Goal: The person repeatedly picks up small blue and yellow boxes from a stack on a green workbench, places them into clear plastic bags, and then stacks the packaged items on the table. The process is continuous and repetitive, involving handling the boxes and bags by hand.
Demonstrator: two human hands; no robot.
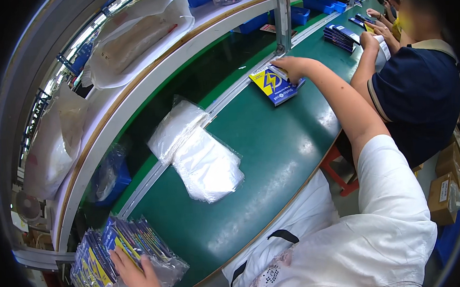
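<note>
My right arm stretches across the green table. My right hand (pixel 291 69) is closed over the far edge of a flat blue and yellow box (pixel 274 90) lying by the metal rail. At the lower left, my left hand (pixel 135 276) rests with fingers stretched against a row of blue and yellow flat packs (pixel 96 257) in clear plastic bags, standing on edge. Its thumb is apart from the fingers. Between my hands lie two overlapping stacks of clear plastic bags (pixel 208 167), one partly over the rail.
A co-worker in a dark shirt (pixel 418 94) sits at the right, handling a white item near stacked dark blue boxes (pixel 341 36). A metal post (pixel 282 23) rises from the rail. Above runs a shelf (pixel 135 86) with plastic-wrapped bundles. Blue bins (pixel 299 15) stand beneath it. Cartons (pixel 443 198) sit at the right.
</note>
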